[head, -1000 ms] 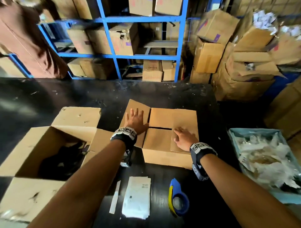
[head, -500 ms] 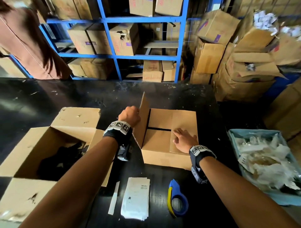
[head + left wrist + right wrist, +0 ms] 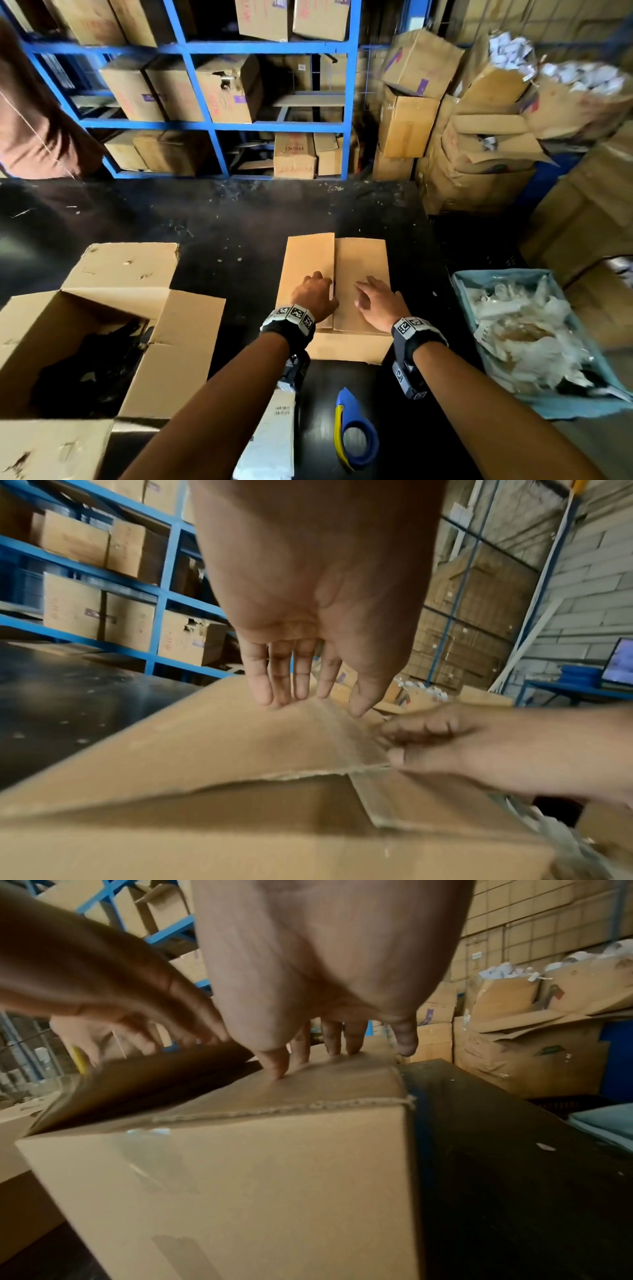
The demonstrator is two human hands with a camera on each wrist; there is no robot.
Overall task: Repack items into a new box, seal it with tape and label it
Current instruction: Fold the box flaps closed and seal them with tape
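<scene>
Box, tape dispenser beside

Your box is plain tan cardboard on a black table. Your wristbands carry black-and-white square markers. The tape dispenser is blue with a yellow edge; the bin of white wrappers is pale blue, the shelving bright blue.

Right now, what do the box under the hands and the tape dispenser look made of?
Box: plain brown corrugated cardboard, matte; the right wrist view shows a ragged, fibrous flap edge. Tape dispenser: probably moulded plastic, smooth blue with a yellow strip and a slight sheen.
</scene>
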